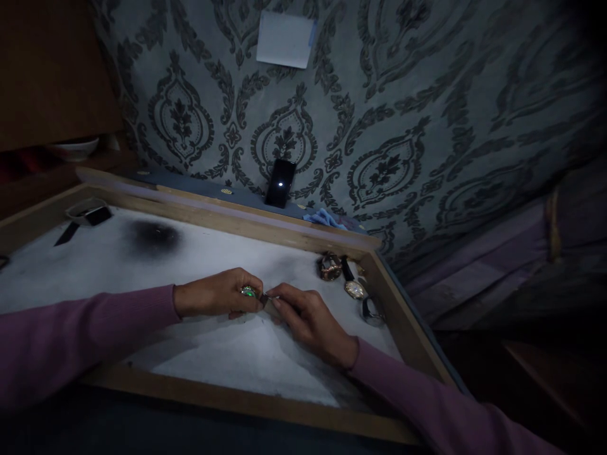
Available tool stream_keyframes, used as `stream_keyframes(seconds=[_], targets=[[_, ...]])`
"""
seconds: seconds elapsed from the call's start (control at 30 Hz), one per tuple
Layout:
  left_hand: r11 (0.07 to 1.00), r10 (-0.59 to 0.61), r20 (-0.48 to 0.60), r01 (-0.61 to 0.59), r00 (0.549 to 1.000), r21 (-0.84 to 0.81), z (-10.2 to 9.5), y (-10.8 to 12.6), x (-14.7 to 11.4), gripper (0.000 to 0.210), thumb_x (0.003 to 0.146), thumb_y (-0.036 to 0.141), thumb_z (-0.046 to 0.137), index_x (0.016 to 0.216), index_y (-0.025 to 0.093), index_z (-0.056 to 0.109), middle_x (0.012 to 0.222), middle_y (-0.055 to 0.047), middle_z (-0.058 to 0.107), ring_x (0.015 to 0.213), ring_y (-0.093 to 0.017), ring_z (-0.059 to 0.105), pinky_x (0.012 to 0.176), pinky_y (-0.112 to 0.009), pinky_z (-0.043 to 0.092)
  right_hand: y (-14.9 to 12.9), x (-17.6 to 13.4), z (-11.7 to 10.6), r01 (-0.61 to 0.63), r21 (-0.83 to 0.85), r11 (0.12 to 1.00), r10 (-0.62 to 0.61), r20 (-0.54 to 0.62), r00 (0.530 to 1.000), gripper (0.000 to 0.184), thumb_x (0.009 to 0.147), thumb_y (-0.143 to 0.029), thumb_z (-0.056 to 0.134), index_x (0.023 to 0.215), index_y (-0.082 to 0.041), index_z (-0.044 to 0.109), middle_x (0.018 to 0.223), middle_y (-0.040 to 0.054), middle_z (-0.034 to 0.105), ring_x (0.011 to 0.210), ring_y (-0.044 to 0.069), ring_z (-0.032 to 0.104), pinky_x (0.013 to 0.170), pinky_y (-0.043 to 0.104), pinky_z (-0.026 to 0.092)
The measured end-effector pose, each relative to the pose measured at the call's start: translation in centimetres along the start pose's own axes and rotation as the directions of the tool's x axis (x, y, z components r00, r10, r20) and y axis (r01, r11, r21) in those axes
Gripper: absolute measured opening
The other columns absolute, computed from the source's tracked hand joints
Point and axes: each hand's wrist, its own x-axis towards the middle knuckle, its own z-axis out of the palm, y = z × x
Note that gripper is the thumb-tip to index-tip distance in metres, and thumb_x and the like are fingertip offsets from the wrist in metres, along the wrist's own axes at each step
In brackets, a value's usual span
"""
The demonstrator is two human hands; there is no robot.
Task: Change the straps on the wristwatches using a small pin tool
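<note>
Both hands meet near the middle of the white-lined desk (pixel 118 265). The left hand (pixel 218 294) closes its grip on a small watch part (pixel 248 292), while the right hand (pixel 310 319) pinches a thin metal tool (pixel 266 297) touching it. Three watches (pixel 353 287) lie at the far right.

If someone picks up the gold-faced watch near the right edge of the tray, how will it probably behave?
The gold-faced watch has a dark strap trailing from its case, so it would probably dangle rather than stay stiff. It lies flat on the white tray, so it seems unlikely to roll. Its face looks glossy, so it may be slippery and scratch easily.
</note>
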Motion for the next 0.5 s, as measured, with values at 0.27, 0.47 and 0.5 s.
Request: stream_keyframes(seconds=[0.27, 0.47, 0.5], targets=[[1.0, 0.015, 0.001, -0.015, 1.0, 0.004, -0.07, 0.06, -0.2, 0.019, 0.081, 0.034, 0.057, 0.076, 0.016, 0.058, 0.05, 0.007, 0.045, 0.047, -0.009, 0.037, 0.049, -0.022, 0.028, -0.07, -0.05, -0.09, 0.003, -0.01, 1.0, -0.003, -0.004, 1.0, 0.019, 0.094, -0.018, 0.046, 0.094, -0.015, 0.065, 0.06, -0.0019, 0.058, 0.054, 0.01, 0.053, 0.053, 0.02, 0.039], [1.0, -0.011, -0.007, 0.011, 1.0, -0.013, -0.08, -0.21, -0.2, 0.018, 0.08, 0.034, 0.059, 0.08, 0.016, 0.06, 0.051, 0.007, 0.046, 0.048, -0.009, 0.04, 0.049, -0.022, 0.029, -0.22, -0.02, -0.11, 0.007, -0.019, 1.0, -0.007, 0.016, 1.0, 0.02, 0.094, -0.019, 0.047, 0.096, -0.015, 0.067, 0.06, -0.0018, 0.058, 0.053, 0.01, 0.052, 0.052, 0.02, 0.039], [1.0, -0.009, -0.004, 0.009, 1.0, -0.013, -0.09, -0.23, -0.21, 0.019, 0.08, 0.035, 0.059, 0.08, 0.016, 0.06, 0.051, 0.007, 0.047, 0.048, -0.009, 0.039, 0.049, -0.022, 0.029, -0.24, -0.01, -0.12, 0.013, -0.02, 1.0, -0.012, 0.014, 1.0, 0.02, 0.094, -0.019, 0.047, 0.096, -0.015, 0.067, 0.06, -0.0017, 0.058, 0.053, 0.01, 0.052, 0.052, 0.02, 0.039]])
